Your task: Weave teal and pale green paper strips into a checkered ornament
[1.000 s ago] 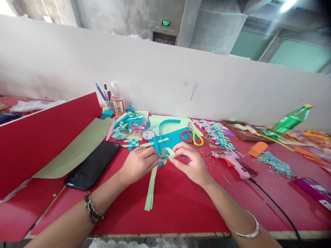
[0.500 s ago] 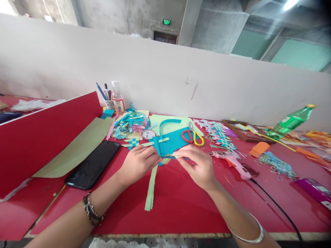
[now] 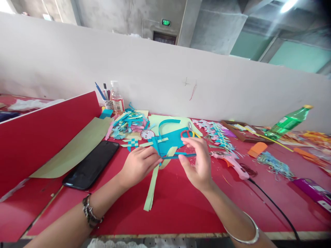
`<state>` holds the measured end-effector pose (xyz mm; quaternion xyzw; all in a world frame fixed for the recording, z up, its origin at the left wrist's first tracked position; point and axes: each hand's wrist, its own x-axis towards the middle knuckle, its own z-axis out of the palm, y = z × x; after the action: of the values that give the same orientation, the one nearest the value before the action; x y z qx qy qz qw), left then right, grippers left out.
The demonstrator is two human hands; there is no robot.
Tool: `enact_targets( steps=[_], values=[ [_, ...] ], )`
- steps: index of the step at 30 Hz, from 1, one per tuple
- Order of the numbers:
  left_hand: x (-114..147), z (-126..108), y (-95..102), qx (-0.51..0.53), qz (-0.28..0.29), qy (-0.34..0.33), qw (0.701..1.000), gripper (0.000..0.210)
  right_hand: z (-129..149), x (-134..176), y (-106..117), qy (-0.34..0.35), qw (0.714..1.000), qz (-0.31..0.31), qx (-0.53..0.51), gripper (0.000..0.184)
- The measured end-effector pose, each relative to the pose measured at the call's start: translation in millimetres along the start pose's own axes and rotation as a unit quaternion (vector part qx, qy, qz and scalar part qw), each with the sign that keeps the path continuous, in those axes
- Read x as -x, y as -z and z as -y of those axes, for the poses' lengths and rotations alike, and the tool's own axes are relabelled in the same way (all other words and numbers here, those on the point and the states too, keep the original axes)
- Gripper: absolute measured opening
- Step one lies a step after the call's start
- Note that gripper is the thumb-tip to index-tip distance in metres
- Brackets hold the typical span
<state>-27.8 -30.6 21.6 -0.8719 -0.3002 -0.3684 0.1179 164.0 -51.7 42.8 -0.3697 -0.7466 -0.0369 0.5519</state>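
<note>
Blue and pale green paper strips cross each other in the middle of the table. My left hand pinches them where they meet. From its fingertips a blue paper strip runs right, towards my other hand. One pale green strip hangs down towards the table's front, and another short green end points up and right. My right hand is open, thumb and fingers apart, around the right part of the blue strip. Behind the hands lie a sheet of blue paper and scissors, partly covered by my right fingers.
A phone lies at left beside a red divider. Paper scraps are heaped at the back. To the right are a pink glue gun with its cord, a tangle of threads and a leaning green bottle.
My right hand has let go of the pale green strip end and its fingers have spread apart. That end now stands out up and right. My left hand keeps its pinch.
</note>
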Motion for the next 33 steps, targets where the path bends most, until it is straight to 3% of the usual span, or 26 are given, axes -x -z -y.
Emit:
enact_targets(
  steps=[3, 6, 8, 11, 15, 20, 29, 33],
  values=[
    [1.1, 1.6, -0.6, 0.067, 0.004, 0.056, 0.996, 0.021, -7.1, 3.4, 2.5, 0.049, 0.998, -0.039, 0.006, 0.005],
    [1.1, 3.5, 1.0, 0.104, -0.013, 0.088, 0.991, 0.022, -10.6, 6.5, 0.9, 0.047, 0.996, 0.069, 0.009, 0.019],
    [0.6, 4.6, 2.4, 0.120, -0.029, 0.100, 0.987, 0.022, -10.5, 7.7, -3.0, 0.017, 0.991, 0.135, 0.019, 0.022],
    [-0.6, 5.3, 2.8, 0.155, -0.049, 0.111, 0.980, 0.021, -10.1, 10.9, -12.2, -0.055, 0.987, 0.153, 0.003, 0.012],
    [-1.8, 3.3, 1.6, 0.206, -0.064, 0.127, 0.968, 0.022, -10.8, 19.7, -26.3, -0.167, 0.971, 0.157, -0.062, 0.036],
    [-2.4, -0.7, 1.5, 0.235, -0.067, 0.156, 0.957, 0.026, -4.9, 20.3, -35.2, -0.189, 0.930, 0.226, -0.218, 0.017],
    [-3.5, -1.5, -2.7, 0.243, -0.059, 0.169, 0.953, 0.031, -0.9, 18.5, -43.5, -0.207, 0.915, 0.206, -0.278, 0.016],
    [-3.1, -4.3, -3.6, 0.237, -0.051, 0.175, 0.954, 0.035, -2.2, 16.2, -42.4, -0.215, 0.922, 0.186, -0.262, 0.017]
  ],
)
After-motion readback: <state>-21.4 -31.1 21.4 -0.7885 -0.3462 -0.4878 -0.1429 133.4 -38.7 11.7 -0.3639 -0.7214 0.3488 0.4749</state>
